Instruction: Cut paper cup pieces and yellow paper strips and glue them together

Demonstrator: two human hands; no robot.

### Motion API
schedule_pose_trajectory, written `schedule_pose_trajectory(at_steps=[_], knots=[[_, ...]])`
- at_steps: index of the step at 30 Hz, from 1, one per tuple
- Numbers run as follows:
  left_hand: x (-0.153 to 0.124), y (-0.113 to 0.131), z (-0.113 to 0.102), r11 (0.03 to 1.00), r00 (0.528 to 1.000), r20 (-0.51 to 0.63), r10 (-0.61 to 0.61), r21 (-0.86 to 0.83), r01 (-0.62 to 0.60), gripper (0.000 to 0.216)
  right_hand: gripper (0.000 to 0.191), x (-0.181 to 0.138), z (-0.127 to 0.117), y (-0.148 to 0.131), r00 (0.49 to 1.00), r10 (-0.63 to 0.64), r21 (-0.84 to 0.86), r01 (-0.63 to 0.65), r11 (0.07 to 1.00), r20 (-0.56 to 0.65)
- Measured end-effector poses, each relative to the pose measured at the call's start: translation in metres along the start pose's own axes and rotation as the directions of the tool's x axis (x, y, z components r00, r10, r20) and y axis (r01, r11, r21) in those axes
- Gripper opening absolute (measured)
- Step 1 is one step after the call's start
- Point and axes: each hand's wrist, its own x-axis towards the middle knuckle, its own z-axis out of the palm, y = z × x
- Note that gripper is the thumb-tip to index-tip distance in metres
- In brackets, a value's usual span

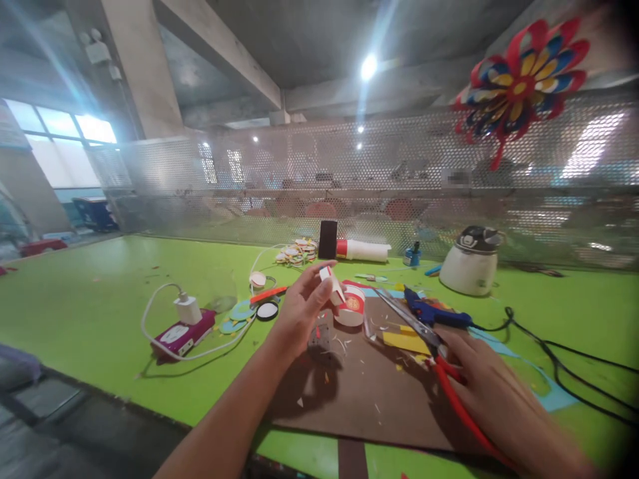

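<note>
My left hand (pixel 299 309) is raised over a brown board (pixel 359 392) and pinches a small white and red paper piece (pixel 330 278) between thumb and fingers. My right hand (pixel 486 379) rests on the board's right side, closed on the red handles of a pair of scissors (pixel 419 329) whose blades point up and left. A red and white paper ring (pixel 352 307) lies just beyond my left hand. A yellow paper scrap (pixel 405 342) sits under the scissor blades.
A blue glue gun (pixel 432 311) with a black cable lies behind the scissors. A magenta device with a white charger (pixel 182 329) is at left. A white pot (pixel 469 266), a stack of paper discs (pixel 297 253), and a mesh fence stand at the green table's far edge.
</note>
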Motion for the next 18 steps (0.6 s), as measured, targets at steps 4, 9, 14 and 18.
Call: schedule_pose_trajectory(at_steps=[4, 9, 14, 18], knots=[[0.000, 0.004, -0.001, 0.992, 1.000, 0.000, 0.007, -0.122, -0.007, 0.051, 0.046, 0.003, 0.005, 0.005, 0.999, 0.030, -0.010, -0.030, 0.999, 0.011], [0.001, 0.004, -0.004, 0.977, 0.999, -0.034, -0.019, -0.212, 0.011, 0.052, 0.046, 0.005, 0.002, 0.004, 0.982, 0.098, -0.048, -0.091, 0.995, 0.159], [0.003, 0.003, -0.004, 0.949, 0.999, -0.010, -0.039, -0.315, 0.033, 0.048, 0.047, 0.012, -0.002, 0.006, 0.964, 0.141, -0.054, -0.133, 0.990, 0.227], [0.003, 0.003, -0.004, 0.926, 0.997, -0.011, -0.075, -0.372, 0.065, 0.045, 0.047, 0.014, -0.006, 0.009, 0.961, 0.122, -0.009, -0.124, 0.992, 0.247]])
